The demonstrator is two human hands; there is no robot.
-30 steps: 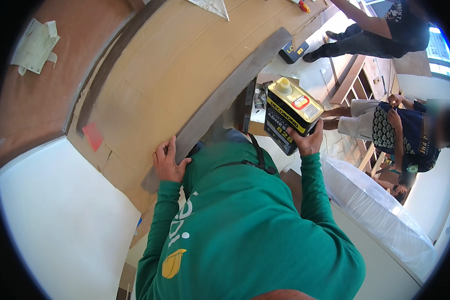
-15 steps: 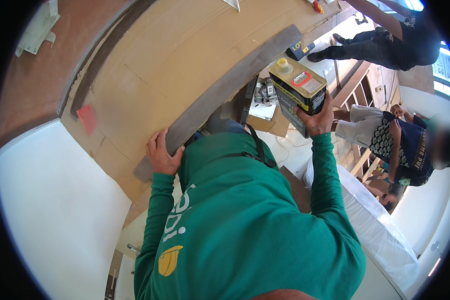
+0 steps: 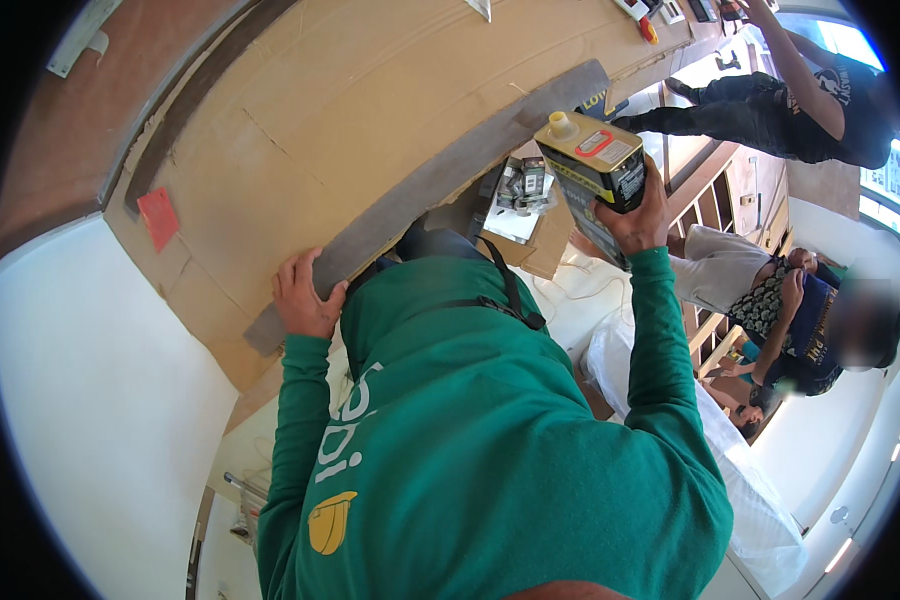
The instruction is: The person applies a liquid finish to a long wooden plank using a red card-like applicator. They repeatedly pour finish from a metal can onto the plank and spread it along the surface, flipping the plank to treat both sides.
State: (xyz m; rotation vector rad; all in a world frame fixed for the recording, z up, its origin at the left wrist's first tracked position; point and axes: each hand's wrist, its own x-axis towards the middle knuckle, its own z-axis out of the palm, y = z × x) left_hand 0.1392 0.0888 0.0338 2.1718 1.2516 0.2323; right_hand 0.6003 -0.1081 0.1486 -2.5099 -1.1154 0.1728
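Observation:
On the right, my right hand (image 3: pixel 634 214) grips a rectangular metal can (image 3: pixel 594 165) by its side and bottom corner. The can has a gold top, a pale yellow spout cap, a red-edged handle and dark, printed sides. It is held tilted, off the table's near edge. My left hand (image 3: pixel 308 294) straddles a long grey strip (image 3: pixel 450 165), thumb on its near side and fingers across to the far side. That strip runs along the edge of a cardboard-covered table (image 3: pixel 300 130). Whether the strip is fixed there, I cannot tell.
A red square (image 3: pixel 158 218) lies at the cardboard's left. Below the can is an open carton (image 3: pixel 530 240) with small packages. Two people (image 3: pixel 820 100) (image 3: pixel 760 290) stand at the right, another lower down. Clear plastic sheeting (image 3: pixel 740 480) covers something at lower right; a white panel (image 3: pixel 100 400) fills the left.
The view has shifted slightly, and my left hand and the strip appear a little further left. Both hands keep their hold. The can has tipped slightly. The people at right have shifted in view.

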